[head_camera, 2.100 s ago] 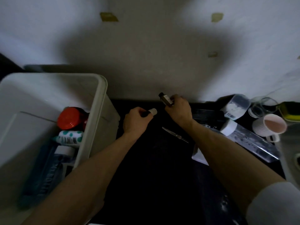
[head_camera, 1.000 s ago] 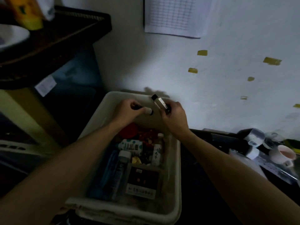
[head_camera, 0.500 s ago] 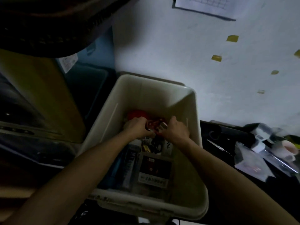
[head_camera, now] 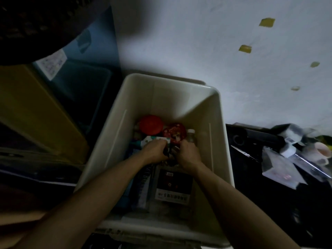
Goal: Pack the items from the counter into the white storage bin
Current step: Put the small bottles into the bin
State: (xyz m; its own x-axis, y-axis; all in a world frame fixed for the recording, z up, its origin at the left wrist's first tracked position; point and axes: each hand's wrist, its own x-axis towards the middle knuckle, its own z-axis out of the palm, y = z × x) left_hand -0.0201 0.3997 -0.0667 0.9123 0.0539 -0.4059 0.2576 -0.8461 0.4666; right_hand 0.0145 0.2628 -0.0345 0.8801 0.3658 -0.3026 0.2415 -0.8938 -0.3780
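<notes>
Item 1. Flat yellow panel [head_camera: 36, 108], far left, in shadow.

Item 2. Blue plastic container [head_camera: 86, 83] with a white paper label [head_camera: 51, 66], standing between the yellow panel and the bin.

Item 3. White rectangular plastic storage bin [head_camera: 170, 90], centre, just left of the counter. Contents:
- long blue box with pale lettering [head_camera: 143, 187], along the left wall;
- white tube with teal dots [head_camera: 150, 139], just beyond the left hand;
- round red lid [head_camera: 150, 124], at the far end;
- round red patterned pouch [head_camera: 175, 133], beside the lid;
- small bottle with a white cap [head_camera: 191, 135], upright, right of the pouch;
- flat dark packet with a white barcode label [head_camera: 173, 184], lying near the front.

Item 4. Left hand [head_camera: 154, 151], down inside the bin among the contents, fingers curled under. Whether it grips anything cannot be told.

Item 5. Small dark object [head_camera: 168, 153], showing between the two hands; too dim to identify.

Item 6. Right hand [head_camera: 188, 152], close beside the left, fingers also curled under; grip cannot be told.

Item 7. Black counter [head_camera: 260, 194], right of the bin. On it:
- thin metal tool [head_camera: 244, 153];
- clear plastic packet [head_camera: 280, 168];
- white cup with a pink inside [head_camera: 321, 151], at the far right edge.

Item 8. White wall [head_camera: 197, 42] behind, bearing small yellowish tape pieces [head_camera: 266, 22].
</notes>
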